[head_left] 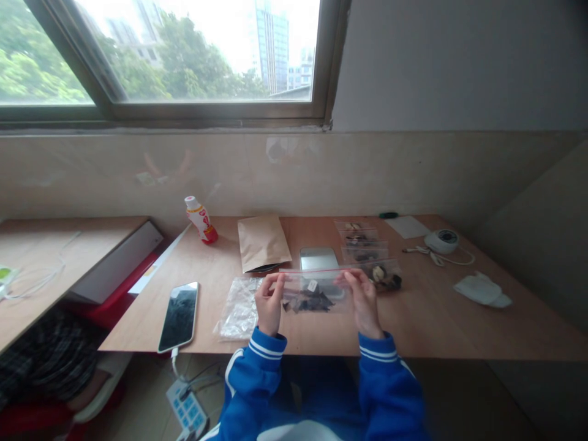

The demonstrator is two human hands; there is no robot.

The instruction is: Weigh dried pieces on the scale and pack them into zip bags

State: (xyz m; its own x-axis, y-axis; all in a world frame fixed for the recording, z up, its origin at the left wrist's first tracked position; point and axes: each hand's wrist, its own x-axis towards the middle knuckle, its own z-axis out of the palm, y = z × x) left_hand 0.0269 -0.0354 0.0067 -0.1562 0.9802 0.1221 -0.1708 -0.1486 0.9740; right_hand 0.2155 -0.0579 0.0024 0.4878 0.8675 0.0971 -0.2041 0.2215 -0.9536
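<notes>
Person's arms [390,392] both stretched forward, forearms roughly parallel, well apart. Blue sleeves [255,386] down to wrists, cuffs [378,347] white-striped. Left hand [270,303] raised, thumb and forefinger pinched, remaining fingers curled in. Right hand [365,300] at near same height, thumb and fingers pinched likewise, fingertips [340,278] a bit blurred. Hands near mirror images, tips angled inward, facing each other across gap.

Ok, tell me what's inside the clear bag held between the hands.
Dark, thin pieces lie along the bottom of the clear bag; a small white square shows above them. Any pieces behind the front ones are covered.
</notes>
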